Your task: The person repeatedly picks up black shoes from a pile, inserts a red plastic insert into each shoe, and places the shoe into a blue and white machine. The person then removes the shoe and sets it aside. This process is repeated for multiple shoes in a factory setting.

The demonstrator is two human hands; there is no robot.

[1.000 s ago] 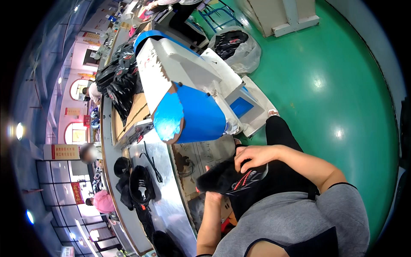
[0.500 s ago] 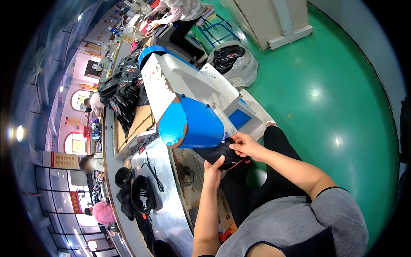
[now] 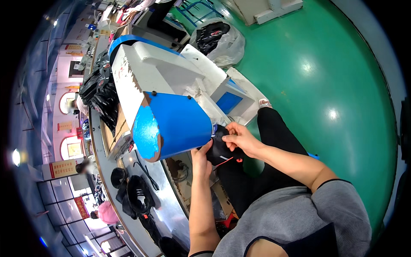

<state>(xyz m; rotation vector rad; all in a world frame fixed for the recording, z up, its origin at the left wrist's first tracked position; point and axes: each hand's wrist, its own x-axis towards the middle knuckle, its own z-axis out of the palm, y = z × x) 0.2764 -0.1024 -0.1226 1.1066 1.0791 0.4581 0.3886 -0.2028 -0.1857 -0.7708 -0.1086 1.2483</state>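
Note:
A black shoe upper point(image 3: 220, 150) with a thin red-orange edge is between my hands, just above my lap. My left hand point(image 3: 201, 159) is closed on its left side, thumb on top, close beneath the blue machine cover point(image 3: 182, 124). On the upper's right side, my right hand point(image 3: 242, 140) pinches the black material between thumb and fingertips. The far end of the upper reaches the machine's working end, which the blue cover mostly hides.
Black shoes point(image 3: 139, 195) and a black cord point(image 3: 146, 174) lie on the metal bench point(image 3: 165, 201) at left. Beyond the white machine body point(image 3: 160, 68) are piled black uppers point(image 3: 102, 83), a clear plastic bag point(image 3: 233, 48) of black pieces, a blue stool point(image 3: 196, 12) and a seated person point(image 3: 159, 19).
The view has shifted, so the machine sits further left in it. Both hands still hold the upper; my left hand is now closer under the blue cover, and the upper has turned slightly.

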